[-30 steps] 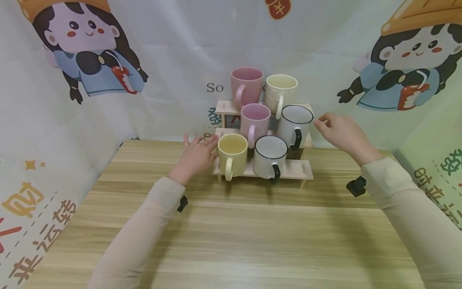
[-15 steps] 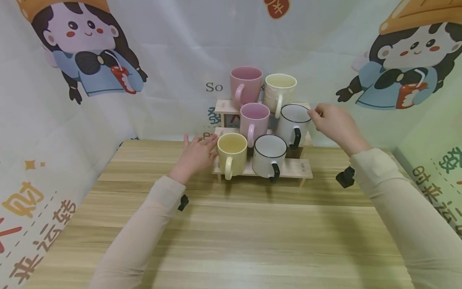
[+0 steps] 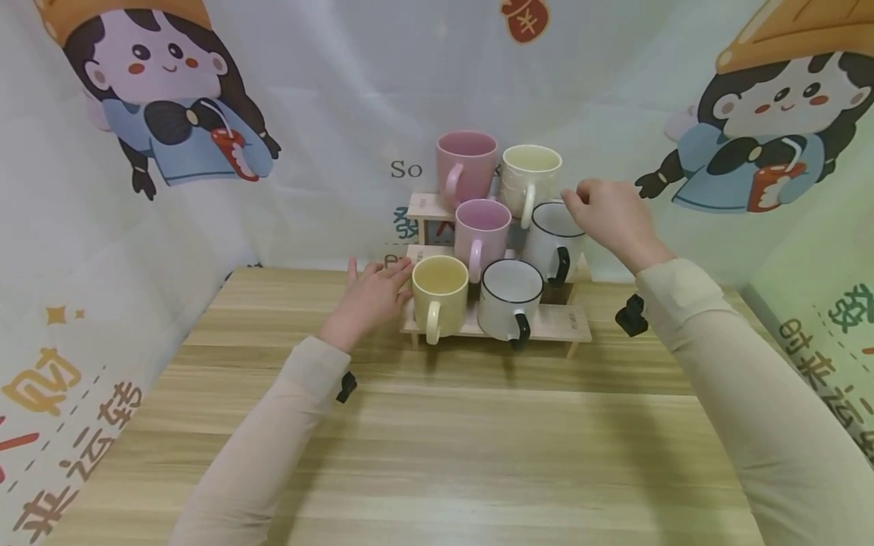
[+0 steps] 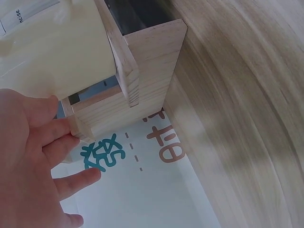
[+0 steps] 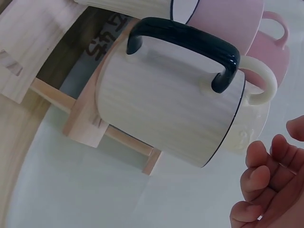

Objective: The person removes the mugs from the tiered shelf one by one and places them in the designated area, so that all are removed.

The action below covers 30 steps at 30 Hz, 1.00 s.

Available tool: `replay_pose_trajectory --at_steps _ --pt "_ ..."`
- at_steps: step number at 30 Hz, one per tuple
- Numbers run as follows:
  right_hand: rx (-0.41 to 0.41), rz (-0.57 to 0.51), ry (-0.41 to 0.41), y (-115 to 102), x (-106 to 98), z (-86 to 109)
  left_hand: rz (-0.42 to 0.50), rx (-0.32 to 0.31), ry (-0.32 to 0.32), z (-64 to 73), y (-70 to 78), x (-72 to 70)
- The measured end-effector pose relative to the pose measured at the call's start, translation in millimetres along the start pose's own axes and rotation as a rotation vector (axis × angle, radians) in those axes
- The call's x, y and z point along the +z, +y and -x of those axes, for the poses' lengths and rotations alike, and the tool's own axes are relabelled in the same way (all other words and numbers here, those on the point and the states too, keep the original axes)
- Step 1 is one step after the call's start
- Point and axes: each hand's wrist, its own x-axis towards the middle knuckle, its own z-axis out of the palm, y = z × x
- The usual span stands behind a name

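A wooden three-step rack (image 3: 560, 324) holds several mugs. My left hand (image 3: 371, 305) has its fingers extended at the rack's left side, beside the yellow mug (image 3: 440, 307) on the lowest step. In the left wrist view, the fingertips lie right at that mug (image 4: 57, 57) and the rack's end. Above the right end, my right hand (image 3: 614, 220) has loosely bent fingers and holds nothing. It overlaps the rim of the middle-step white mug (image 3: 546, 243), which has a black handle. In the right wrist view the fingers (image 5: 256, 178) are apart from this mug, near the cream mug (image 5: 247, 128).
A second white mug (image 3: 508, 307) shares the lowest step. The light pink mug (image 3: 482, 241) stands on the middle step, the darker pink mug (image 3: 467, 163) on top. Behind the rack hangs a printed cloth (image 3: 328, 152). The wooden table (image 3: 451, 447) stretches out in front.
My right hand has moved left and slightly up, from beside the middle-step white mug to over its rim. The left hand and the mugs have stayed in place.
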Motion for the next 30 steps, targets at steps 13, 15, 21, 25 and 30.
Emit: replay_pose_trajectory --at_steps 13,15,21,25,30 --pt "0.011 0.061 -0.037 -10.7 -4.3 -16.5 0.013 0.006 0.004 1.8 0.3 -1.0" --pt "0.037 0.071 -0.057 -13.8 -5.9 -19.4 0.014 0.005 0.003 1.9 -0.1 -0.7" --pt "0.060 0.087 -0.083 -22.4 -7.8 -29.0 0.011 -0.003 0.000 1.0 1.3 -3.0" --pt "0.058 0.101 -0.088 -27.5 -4.1 -34.6 0.010 -0.010 -0.014 1.5 2.4 -3.5" --pt "0.064 0.115 -0.097 -33.3 0.7 -40.5 0.002 -0.008 -0.015 1.5 3.2 -3.2"
